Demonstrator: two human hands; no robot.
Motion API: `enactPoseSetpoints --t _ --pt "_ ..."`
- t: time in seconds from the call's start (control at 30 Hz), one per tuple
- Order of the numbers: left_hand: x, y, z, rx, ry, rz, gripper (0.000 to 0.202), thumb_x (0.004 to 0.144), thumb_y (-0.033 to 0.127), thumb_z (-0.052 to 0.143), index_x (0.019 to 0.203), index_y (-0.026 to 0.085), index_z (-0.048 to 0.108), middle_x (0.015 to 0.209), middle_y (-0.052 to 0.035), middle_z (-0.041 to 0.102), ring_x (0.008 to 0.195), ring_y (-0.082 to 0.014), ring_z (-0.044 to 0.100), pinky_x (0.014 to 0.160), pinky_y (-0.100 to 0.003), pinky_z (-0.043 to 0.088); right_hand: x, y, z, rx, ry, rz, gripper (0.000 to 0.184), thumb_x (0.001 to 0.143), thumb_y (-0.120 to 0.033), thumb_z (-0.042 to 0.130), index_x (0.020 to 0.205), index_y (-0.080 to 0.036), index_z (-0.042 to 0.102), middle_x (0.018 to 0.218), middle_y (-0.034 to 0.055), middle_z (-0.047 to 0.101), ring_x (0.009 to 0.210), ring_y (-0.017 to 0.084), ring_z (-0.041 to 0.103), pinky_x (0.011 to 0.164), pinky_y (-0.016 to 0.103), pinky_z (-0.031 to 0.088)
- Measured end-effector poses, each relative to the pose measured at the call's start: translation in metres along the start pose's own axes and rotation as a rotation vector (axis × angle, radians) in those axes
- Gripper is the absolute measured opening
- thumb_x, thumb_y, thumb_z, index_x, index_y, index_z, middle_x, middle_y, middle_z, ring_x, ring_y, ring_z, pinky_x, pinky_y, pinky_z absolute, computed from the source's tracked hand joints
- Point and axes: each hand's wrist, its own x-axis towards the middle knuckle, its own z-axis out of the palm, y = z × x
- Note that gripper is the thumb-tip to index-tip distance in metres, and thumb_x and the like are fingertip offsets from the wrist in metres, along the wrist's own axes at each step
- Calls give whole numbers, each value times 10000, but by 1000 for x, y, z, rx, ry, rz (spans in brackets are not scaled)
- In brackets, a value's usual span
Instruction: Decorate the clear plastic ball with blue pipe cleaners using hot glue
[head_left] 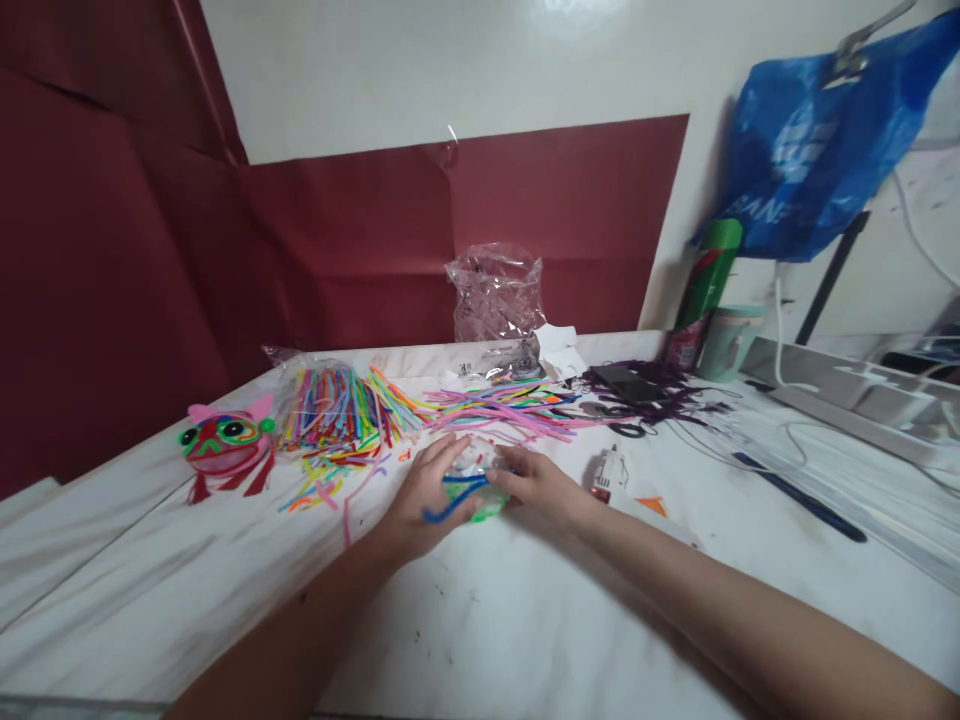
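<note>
A white tabletop point(450, 630) with grey marbling fills the lower frame, a seam crossing it at lower left. Behind it rises a pale wall point(360, 80), glossy at top centre, with dark red sheeting point(570, 220) covering its lower part and the whole upper left.

Writing is scarce: the crumpled clear bag point(499, 290) at centre bears small dark characters near its base, one group resembling "8K". The blue bag point(817, 150), clipped at upper right, shows white letters, roughly "ANF", the rest lost in folds.

In the middle of the frame, the left hand point(431, 495) and right hand point(536, 485) grip a small green-and-blue craft piece point(480, 490) between them; their fingers hide much of it, and whether it touches the table I cannot tell.

Just beyond the hands lie loose coloured fuzzy stems point(517, 408), with a thick bundle point(322, 405) at centre left. A red-and-pink fuzzy face point(229, 450) sits farther left. Beside the right forearm is a white glue gun point(611, 472); black scissors point(626, 430) and a dark phone point(628, 384) lie behind it. A pale green cup point(731, 343), a green can point(709, 270) and a power strip point(885, 400) crowd the right.
</note>
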Motion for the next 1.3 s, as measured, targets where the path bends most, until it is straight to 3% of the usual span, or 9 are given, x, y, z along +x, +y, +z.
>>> enactPoseSetpoints --t 0.13,0.27,0.5,0.67,0.87,1.0,1.3 --pt "3 -3 0 -45 8 43 642 716 402 696 1286 176 506 1353 -154 502 1270 -318 443 1077 -480 341 3 7 -3 -34 5 -46 661 668 -540 677 1149 -94 601 896 74 669 794 231 613 657 333 502" --pt "3 -3 3 -102 18 23 676 713 459 695 1289 174 488 1346 -150 505 1257 -323 452 1059 -478 356 3 5 -4 -65 12 -67 646 682 -559 662 1138 -105 612 895 75 672 839 255 611 659 342 507" --pt "3 -6 10 -174 58 14 516 826 427 565 1274 177 505 1359 -141 498 1286 -307 418 1083 -474 316 3 12 -4 -57 7 -53 673 721 -585 629 1195 -111 575 944 84 678 808 229 631 646 322 527" --pt "4 -5 11 -177 33 12 515 843 412 538 1292 168 475 1376 -146 474 1300 -300 399 1088 -466 306 0 11 -2 -67 34 -41 642 761 -537 608 1227 -99 547 1040 121 666 855 236 636 671 322 525" --pt "2 -6 15 -116 43 31 511 865 427 497 1304 168 455 1381 -148 459 1306 -292 383 1098 -461 285 -2 3 2 -196 63 -126 478 752 -469 606 1052 -98 617 916 88 684 808 232 622 683 318 499" --pt "2 -6 15 -113 41 39 497 874 429 486 1303 181 450 1372 -139 467 1293 -286 393 1092 -456 295 -3 3 2 -213 60 -105 411 768 -419 582 1028 -104 627 909 81 682 816 231 620 670 309 501" --pt "3 -3 16 -126 63 50 468 884 411 471 1286 172 464 1343 -140 485 1281 -274 406 1092 -441 299 0 14 3 -148 113 -71 436 743 -421 610 1050 -113 622 952 96 674 842 254 621 647 317 525"
